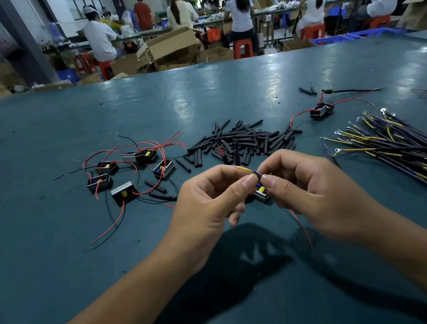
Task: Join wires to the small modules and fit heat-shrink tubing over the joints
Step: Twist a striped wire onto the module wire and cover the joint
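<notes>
Left hand (207, 195): pinches yellow-blue wire (252, 171)
Right hand (309, 187): pinches same wire, module (262, 192) beneath
Tubing pile (244, 140): beyond hands

No legible text, labels, brands or numbers anywhere. Modules (128, 161), cardboard boxes (172, 47), blue crates (366, 34): any markings too small or blurred to read.
</notes>
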### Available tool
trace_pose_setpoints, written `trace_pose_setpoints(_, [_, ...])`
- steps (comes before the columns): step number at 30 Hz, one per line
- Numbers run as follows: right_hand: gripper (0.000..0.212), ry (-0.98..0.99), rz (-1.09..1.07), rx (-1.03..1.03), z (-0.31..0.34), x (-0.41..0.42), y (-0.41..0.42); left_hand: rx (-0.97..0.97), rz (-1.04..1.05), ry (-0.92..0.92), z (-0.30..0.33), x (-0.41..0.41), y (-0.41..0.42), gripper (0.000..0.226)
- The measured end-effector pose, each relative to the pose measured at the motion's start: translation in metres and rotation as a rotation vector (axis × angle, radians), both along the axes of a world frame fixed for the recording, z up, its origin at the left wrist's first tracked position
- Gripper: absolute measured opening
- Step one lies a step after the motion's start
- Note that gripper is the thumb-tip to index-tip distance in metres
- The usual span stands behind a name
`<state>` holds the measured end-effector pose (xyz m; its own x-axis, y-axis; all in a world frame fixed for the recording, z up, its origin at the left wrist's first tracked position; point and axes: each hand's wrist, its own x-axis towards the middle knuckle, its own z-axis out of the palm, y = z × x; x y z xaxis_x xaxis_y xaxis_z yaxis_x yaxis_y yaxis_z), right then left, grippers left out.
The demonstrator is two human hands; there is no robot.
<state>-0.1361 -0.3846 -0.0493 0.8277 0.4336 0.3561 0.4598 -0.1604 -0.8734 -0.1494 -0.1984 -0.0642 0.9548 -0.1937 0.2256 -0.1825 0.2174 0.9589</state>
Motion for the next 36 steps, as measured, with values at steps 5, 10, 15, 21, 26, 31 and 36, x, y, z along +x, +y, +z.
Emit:
trace_pose_setpoints(5, [0.010, -0.018, -0.032, -0.030, 0.001, -0.002, 0.002, 0.041, 0.102, -0.065, 0.000, 0.001, 0.000, 0.004])
trace_pose_setpoints(10, [0.012, -0.020, -0.088, -0.007, -0.002, -0.003, 0.005, 0.103, 0.172, -0.104, 0.000, 0.000, -0.002, 0.003])
trace_pose_setpoints(15, [0.014, -0.036, -0.140, 0.018, 0.003, -0.006, 0.006, 0.123, 0.123, -0.090, 0.000, -0.005, -0.004, 0.008])
trace_pose_setpoints(21, [0.010, -0.168, -0.126, -0.134, 0.010, -0.008, -0.001, 0.048, 0.005, 0.050, 0.004, -0.005, -0.006, 0.011])
trace_pose_setpoints(26, [0.007, -0.203, -0.119, -0.223, 0.013, -0.009, -0.003, -0.048, -0.146, 0.274, 0.008, -0.005, -0.005, 0.007])
trace_pose_setpoints(31, [0.009, -0.192, -0.115, -0.268, 0.017, -0.012, -0.003, -0.074, -0.147, 0.279, 0.005, -0.004, -0.008, 0.009])
trace_pose_setpoints(36, [0.011, -0.125, -0.117, -0.273, 0.023, -0.013, -0.002, 0.190, 0.147, -0.251, 0.000, -0.008, -0.009, 0.006])
